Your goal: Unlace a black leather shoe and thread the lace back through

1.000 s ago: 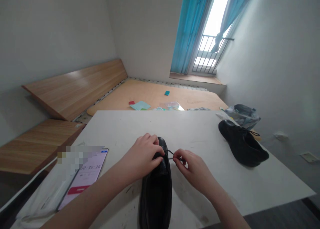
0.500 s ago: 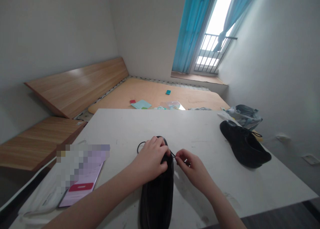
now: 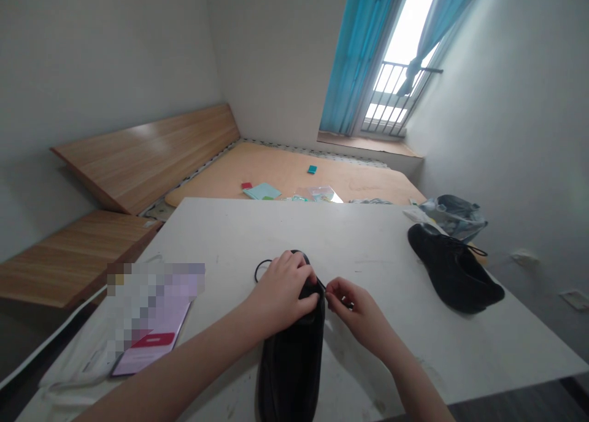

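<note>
A black shoe (image 3: 292, 373) lies on the white table in front of me, its toe pointing away and its opening towards me. My left hand (image 3: 288, 287) lies over the front of this shoe, fingers curled on the lacing area and thumb reaching towards the opening. It hides most of the lacing. On the shoe's right side, my right hand (image 3: 347, 302) pinches a thin black shoelace (image 3: 323, 284) between thumb and fingertips. A loop of black lace (image 3: 258, 270) sticks out on the left, beyond my left hand.
The matching black shoe (image 3: 448, 265) stands at the right of the white table (image 3: 239, 226). A phone with a purple screen (image 3: 159, 336) lies at the left on a pale bag. Behind the table is a bed board (image 3: 276, 164) with small packets. A clear bag (image 3: 455, 216) sits at the right.
My left thumb has shifted slightly to the right over the shoe's opening. My right hand keeps its pinch on the lace and has barely moved. The whole view has shifted a little.
</note>
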### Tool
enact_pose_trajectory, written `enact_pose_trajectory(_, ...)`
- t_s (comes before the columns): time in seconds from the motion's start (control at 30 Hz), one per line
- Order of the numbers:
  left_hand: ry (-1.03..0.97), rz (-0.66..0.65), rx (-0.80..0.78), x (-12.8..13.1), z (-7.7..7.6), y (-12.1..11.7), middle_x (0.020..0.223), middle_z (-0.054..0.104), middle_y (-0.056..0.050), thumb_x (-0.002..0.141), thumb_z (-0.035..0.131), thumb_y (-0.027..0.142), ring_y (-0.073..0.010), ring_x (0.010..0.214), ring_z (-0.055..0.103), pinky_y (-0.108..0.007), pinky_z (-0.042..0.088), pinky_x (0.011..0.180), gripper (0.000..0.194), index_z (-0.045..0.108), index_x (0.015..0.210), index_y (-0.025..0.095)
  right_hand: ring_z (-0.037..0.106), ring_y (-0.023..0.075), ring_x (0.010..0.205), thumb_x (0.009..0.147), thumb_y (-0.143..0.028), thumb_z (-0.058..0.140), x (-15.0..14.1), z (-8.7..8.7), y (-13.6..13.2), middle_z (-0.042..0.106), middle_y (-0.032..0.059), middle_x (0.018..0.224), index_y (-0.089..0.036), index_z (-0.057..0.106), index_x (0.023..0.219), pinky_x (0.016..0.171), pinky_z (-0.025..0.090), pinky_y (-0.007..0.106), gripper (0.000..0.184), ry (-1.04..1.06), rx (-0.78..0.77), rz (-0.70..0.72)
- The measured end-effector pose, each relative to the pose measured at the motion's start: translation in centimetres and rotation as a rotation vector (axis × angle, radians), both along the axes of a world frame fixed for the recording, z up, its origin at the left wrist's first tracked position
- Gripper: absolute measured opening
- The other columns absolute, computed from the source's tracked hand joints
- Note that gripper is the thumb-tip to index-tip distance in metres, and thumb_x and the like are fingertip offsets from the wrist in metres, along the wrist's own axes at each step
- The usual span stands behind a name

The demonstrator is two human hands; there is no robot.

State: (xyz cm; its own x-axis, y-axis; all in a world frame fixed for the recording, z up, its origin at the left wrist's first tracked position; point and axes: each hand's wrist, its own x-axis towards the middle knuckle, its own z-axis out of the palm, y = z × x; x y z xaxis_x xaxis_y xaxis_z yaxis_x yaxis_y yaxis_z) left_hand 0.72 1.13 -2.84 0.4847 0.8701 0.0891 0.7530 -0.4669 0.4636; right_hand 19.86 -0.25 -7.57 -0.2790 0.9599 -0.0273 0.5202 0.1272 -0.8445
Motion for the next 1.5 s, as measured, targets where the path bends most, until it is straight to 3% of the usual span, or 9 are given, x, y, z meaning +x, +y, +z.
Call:
enact_pose_trajectory(0.17, -0.003, -0.011, -0.008, -0.2, -0.1, 0.3, 0.098, 0.057, -0.006, 0.077, 0.062, 0.035, -0.0266, 0.102, 0.048, -0.042, 0.041, 0.089, 0.022, 0.065, 0.092, 0.020, 0.051, 0.0150, 0.066, 0.089, -0.032, 0.049, 0.3, 0.6, -0.3, 0.057, -0.0008, 0.069, -0.019, 0.056, 0.082, 0.057, 0.037, 0.025, 0.016, 0.067, -0.074, 0.050)
enact_pose_trajectory(0.37, 0.002, -0.045, -0.016, -0.5, 0.0, 0.3, 0.099, 0.056, -0.007, 0.072, 0.065, 0.035, -0.0268, 0.103, 0.048, -0.041, 0.042, 0.089, 0.029, 0.066, 0.097, 0.020, 0.053, 0.0150, 0.065, 0.087, -0.029, 0.051, -0.6, 0.6, -0.2, 0.059, -0.0001, 0.068, -0.019, 0.057, 0.078, 0.061, 0.039, 0.027, 0.015, 0.087, -0.044, 0.026)
enact_pose_trajectory(0.57, 0.054, -0.018, 0.023, 0.0, 0.3, -0.1, 0.095, 0.057, -0.005, 0.079, 0.056, 0.023, -0.0237, 0.097, 0.050, -0.037, 0.042, 0.082, 0.010, 0.064, 0.083, 0.020, 0.053, 0.0163, 0.064, 0.080, -0.037, 0.061, -1.0, -0.7, 0.5, 0.060, 0.0009, 0.067, -0.018, 0.057, 0.070, 0.059, 0.040, 0.028, 0.022, 0.210, -0.071, -0.026)
enact_pose_trajectory(0.77, 0.125, -0.054, 0.145, 0.1, 0.8, -0.4, 0.094, 0.058, -0.005, 0.081, 0.053, 0.020, -0.0229, 0.094, 0.049, -0.038, 0.040, 0.079, 0.011, 0.064, 0.079, 0.020, 0.052, 0.0162, 0.067, 0.079, -0.043, 0.063, -0.9, -0.9, 0.5, 0.061, 0.0014, 0.069, -0.018, 0.057, 0.071, 0.060, 0.041, 0.027, 0.026, 0.248, -0.072, -0.017)
enact_pose_trajectory(1.07, 0.150, -0.097, 0.111, -0.1, 1.3, -0.3, 0.090, 0.060, -0.005, 0.083, 0.054, 0.022, -0.0229, 0.092, 0.051, -0.037, 0.040, 0.076, 0.013, 0.066, 0.076, 0.020, 0.053, 0.0156, 0.064, 0.081, -0.047, 0.062, -0.9, -1.4, 0.7, 0.061, 0.0013, 0.068, -0.017, 0.060, 0.072, 0.060, 0.042, 0.028, 0.031, 0.271, -0.068, 0.005)
enact_pose_trajectory(1.2, 0.011, -0.071, 0.100, -0.8, 2.2, 0.0, 0.088, 0.060, -0.004, 0.087, 0.049, 0.021, -0.0214, 0.089, 0.051, -0.036, 0.040, 0.078, 0.015, 0.061, 0.079, 0.019, 0.058, 0.0188, 0.078, 0.088, -0.048, 0.055, -0.4, 0.0, 0.6, 0.065, 0.0044, 0.081, -0.018, 0.065, 0.084, 0.071, 0.046, 0.031, 0.031, 0.241, 0.019, -0.005)
enact_pose_trajectory(1.37, -0.376, 0.010, 0.074, -2.4, 5.3, -0.8, 0.084, 0.060, -0.001, 0.090, 0.048, 0.024, -0.0165, 0.084, 0.053, -0.030, 0.041, 0.076, 0.012, 0.058, 0.084, 0.020, 0.053, 0.0229, 0.113, 0.094, -0.044, 0.049, -0.3, 4.1, -0.5, 0.060, 0.0085, 0.121, -0.024, 0.060, 0.118, 0.095, 0.043, 0.038, 0.033, 0.343, 0.148, 0.117)
enact_pose_trajectory(1.43, -0.485, -0.031, 0.047, -2.7, 6.3, -1.7, 0.082, 0.060, 0.000, 0.090, 0.051, 0.026, -0.0151, 0.082, 0.053, -0.028, 0.041, 0.076, 0.012, 0.059, 0.083, 0.020, 0.055, 0.0210, 0.108, 0.094, -0.042, 0.051, -0.8, 5.9, -1.4, 0.063, 0.0062, 0.115, -0.026, 0.060, 0.119, 0.094, 0.044, 0.036, 0.031, 0.414, 0.103, 0.208)
enact_pose_trajectory(1.5, -0.559, -0.098, 0.006, -2.8, 6.9, -2.3, 0.081, 0.060, 0.000, 0.089, 0.054, 0.029, -0.0147, 0.081, 0.054, -0.027, 0.042, 0.077, 0.013, 0.059, 0.081, 0.020, 0.058, 0.0177, 0.088, 0.095, -0.041, 0.050, -1.4, 7.5, -2.4, 0.065, 0.0035, 0.091, -0.022, 0.065, 0.101, 0.082, 0.046, 0.031, 0.025, 0.415, 0.040, 0.277)
